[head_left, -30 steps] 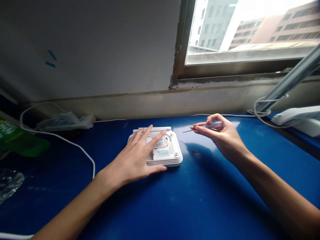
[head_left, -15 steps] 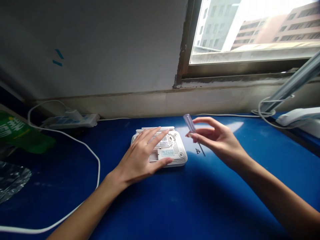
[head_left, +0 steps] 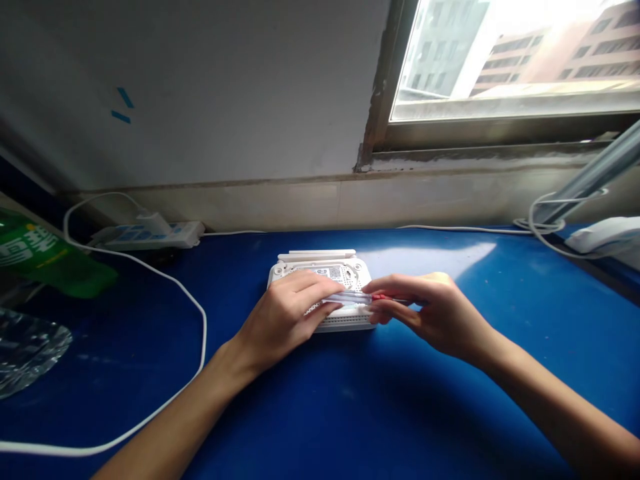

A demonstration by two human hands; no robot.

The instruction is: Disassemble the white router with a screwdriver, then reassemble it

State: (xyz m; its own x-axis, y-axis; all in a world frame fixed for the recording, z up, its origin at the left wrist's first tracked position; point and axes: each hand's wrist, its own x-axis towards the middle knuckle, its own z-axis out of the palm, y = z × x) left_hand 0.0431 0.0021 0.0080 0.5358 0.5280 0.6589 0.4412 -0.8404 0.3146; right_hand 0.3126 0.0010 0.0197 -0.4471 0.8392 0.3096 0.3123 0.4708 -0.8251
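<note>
A screwdriver (head_left: pixel 356 298) with a clear handle and a red part by the shaft lies level between my two hands, above a white router (head_left: pixel 345 321). My left hand (head_left: pixel 285 303) pinches the end of its handle. Thumb and fingers of my right hand (head_left: pixel 425 300) are closed around the red part and shaft; the tip is hidden by that hand. The router rests bottom side up, showing a label and vent holes, with its antennas (head_left: pixel 320 254) along the far edge. My left hand covers part of it. The small screws on the table are out of sight behind my right hand.
On the left are a green bottle (head_left: pixel 55 257), crumpled clear plastic (head_left: pixel 30 350) and a power strip (head_left: pixel 177 237) with a white cable (head_left: pixel 203 327) curving across the blue table (head_left: pixel 320 413). A metal pole (head_left: pixel 580 180) and a white device (head_left: pixel 610 240) stand at the right.
My right hand has brought the screwdriver left over the router and turned it from upright to level. My left hand has gone from lying spread on the router to pinching the handle.
</note>
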